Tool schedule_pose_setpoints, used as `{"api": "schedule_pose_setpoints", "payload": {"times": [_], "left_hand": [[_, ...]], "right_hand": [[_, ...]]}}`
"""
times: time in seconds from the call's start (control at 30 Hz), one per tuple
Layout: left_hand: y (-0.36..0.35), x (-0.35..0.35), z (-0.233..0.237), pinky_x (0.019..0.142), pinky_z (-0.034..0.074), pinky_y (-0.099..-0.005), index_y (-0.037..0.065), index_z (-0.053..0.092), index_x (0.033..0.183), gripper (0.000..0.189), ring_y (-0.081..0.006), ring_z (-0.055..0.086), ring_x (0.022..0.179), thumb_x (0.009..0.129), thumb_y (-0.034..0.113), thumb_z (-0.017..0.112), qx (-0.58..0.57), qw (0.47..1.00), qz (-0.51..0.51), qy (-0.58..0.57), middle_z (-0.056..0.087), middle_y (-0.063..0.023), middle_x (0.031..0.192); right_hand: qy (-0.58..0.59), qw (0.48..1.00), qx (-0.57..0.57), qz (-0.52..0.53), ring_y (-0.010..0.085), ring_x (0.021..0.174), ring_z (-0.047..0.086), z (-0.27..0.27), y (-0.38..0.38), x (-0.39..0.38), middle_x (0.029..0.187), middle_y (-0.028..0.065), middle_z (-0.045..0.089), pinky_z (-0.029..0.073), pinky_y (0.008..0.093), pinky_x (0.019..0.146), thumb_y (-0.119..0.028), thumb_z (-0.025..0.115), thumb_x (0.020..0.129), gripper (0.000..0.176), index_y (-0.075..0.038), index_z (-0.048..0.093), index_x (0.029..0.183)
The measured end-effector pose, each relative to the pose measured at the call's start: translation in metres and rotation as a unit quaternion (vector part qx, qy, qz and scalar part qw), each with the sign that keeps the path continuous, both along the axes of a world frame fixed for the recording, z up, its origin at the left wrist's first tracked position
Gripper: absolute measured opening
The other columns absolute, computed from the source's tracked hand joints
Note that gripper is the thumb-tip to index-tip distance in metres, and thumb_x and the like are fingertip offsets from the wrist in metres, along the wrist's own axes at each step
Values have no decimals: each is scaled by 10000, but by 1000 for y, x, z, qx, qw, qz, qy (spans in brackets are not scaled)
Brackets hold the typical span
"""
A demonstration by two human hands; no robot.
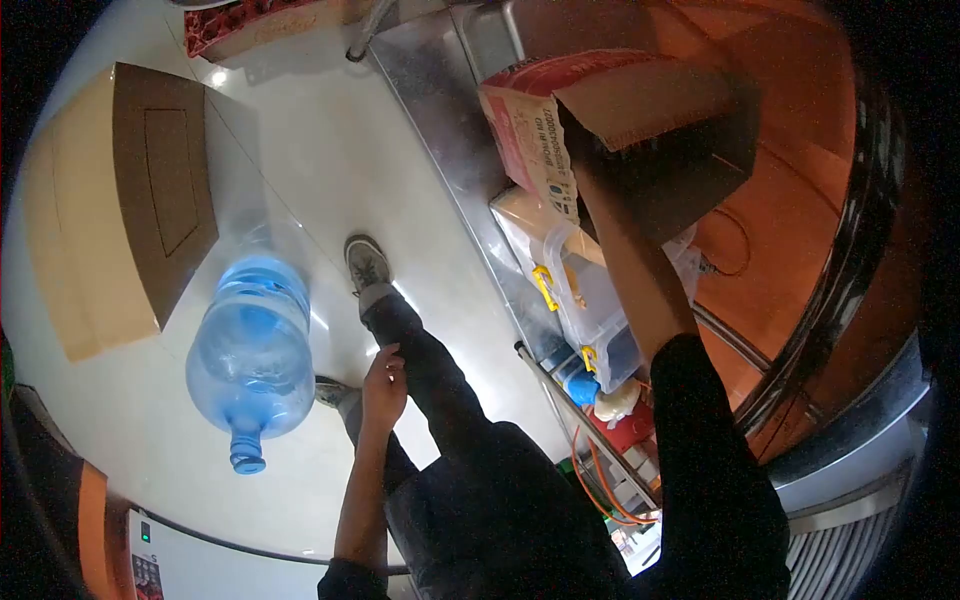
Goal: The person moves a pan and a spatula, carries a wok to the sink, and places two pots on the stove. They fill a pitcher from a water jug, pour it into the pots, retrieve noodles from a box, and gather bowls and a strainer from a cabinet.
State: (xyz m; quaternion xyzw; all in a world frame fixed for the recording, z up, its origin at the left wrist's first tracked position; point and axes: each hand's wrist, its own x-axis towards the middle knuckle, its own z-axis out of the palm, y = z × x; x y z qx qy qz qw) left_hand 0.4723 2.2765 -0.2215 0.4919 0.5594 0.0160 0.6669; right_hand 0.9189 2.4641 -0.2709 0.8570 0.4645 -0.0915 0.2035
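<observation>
Basically my right hand digs inside the tilted brown cardboard box (650, 130), fingers hidden, can't tell; my left hand (385, 385) hangs idle, fingers loose, empty.

A blue water bottle (250, 350) rests on the white floor (330, 150). Just left of the bottle sits a brown carton (120, 200). Well right of it, a clear tub (590, 300) with yellow latches stands on the steel desk (440, 100).

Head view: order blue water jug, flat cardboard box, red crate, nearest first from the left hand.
1. blue water jug, floor beside left hand
2. flat cardboard box, beyond the jug
3. red crate, far floor edge
</observation>
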Motion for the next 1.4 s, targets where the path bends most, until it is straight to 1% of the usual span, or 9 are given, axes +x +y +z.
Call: {"api": "schedule_pose_setpoints", "payload": {"times": [0.1, 0.33, 0.5, 0.7, 0.8, 1.17, 1.23, 1.33, 1.4], "left_hand": [[-5, 4, -8, 734, 477, -339, 45, 505, 1149, 319, -277, 596, 817, 834, 32, 456, 27, 1000, -4, 15, 597, -146, 902], [-14, 2, -9, 742, 474, -389, 71, 492, 1160, 316, -320, 591, 861, 845, 81, 472, -9, 999, -30, 25, 595, -162, 941], [-19, -9, -9, 748, 470, -417, 104, 471, 1169, 322, -332, 583, 887, 847, 103, 463, 7, 991, -105, 79, 581, -152, 981], [-23, -27, -4, 725, 470, -420, 107, 461, 1177, 349, -312, 585, 841, 829, 75, 473, -41, 989, -107, 94, 576, -135, 951], [-40, -35, -19, 711, 471, -415, 102, 464, 1172, 357, -302, 587, 818, 818, 58, 475, 2, 991, -106, 83, 575, -131, 946], [-22, -1, -6, 717, 475, -411, 75, 485, 1151, 333, -317, 590, 844, 818, 68, 482, 0, 992, -86, 94, 584, -146, 940], [-25, 3, -11, 717, 478, -391, 73, 488, 1148, 332, -308, 591, 830, 817, 57, 479, 106, 992, -36, 58, 585, -151, 954], [-3, 28, -15, 735, 482, -358, 58, 484, 1148, 344, -292, 596, 853, 808, 7, 468, 78, 997, -17, 6, 580, -155, 973], [3, 66, -38, 751, 489, -334, 49, 479, 1151, 361, -269, 602, 889, 800, -34, 465, 125, 974, 105, -158, 574, -163, 976]], "right_hand": [[-1, 1000, -4, -4, 308, 1039, 527, -1, 8, 2, 1151, 214, 531, 393, 406, 901, -291, 571, 812, 473, 1, 493, 1176], [1, 1000, -5, -9, 299, 1049, 518, -2, 10, 4, 1153, 207, 528, 383, 405, 911, -294, 579, 811, 474, -3, 492, 1174], [-1, 1000, -5, -14, 292, 1056, 513, -3, 4, 4, 1154, 202, 526, 376, 404, 919, -297, 586, 811, 474, -5, 491, 1173], [-3, 1000, -10, -17, 285, 1064, 506, 2, -15, 5, 1156, 196, 524, 368, 403, 928, -300, 593, 811, 475, -8, 490, 1171], [-9, 1000, -15, -15, 281, 1068, 502, 2, -13, 7, 1157, 192, 523, 363, 402, 932, -301, 597, 810, 475, -9, 490, 1170], [-10, 1000, -10, 1, 266, 1084, 490, -7, -15, 3, 1160, 181, 518, 348, 400, 949, -307, 610, 810, 477, -15, 489, 1167], [-16, 1000, -9, 3, 264, 1086, 487, -6, -8, 11, 1161, 179, 517, 345, 400, 952, -308, 613, 810, 477, -15, 488, 1166], [-17, 1000, -4, 15, 260, 1091, 484, 7, 7, 28, 1161, 176, 516, 341, 399, 956, -309, 617, 809, 478, -17, 488, 1165], [-15, 999, 2, 29, 257, 1093, 482, 15, 9, 33, 1162, 174, 515, 338, 399, 959, -310, 619, 809, 478, -18, 488, 1164]]}}
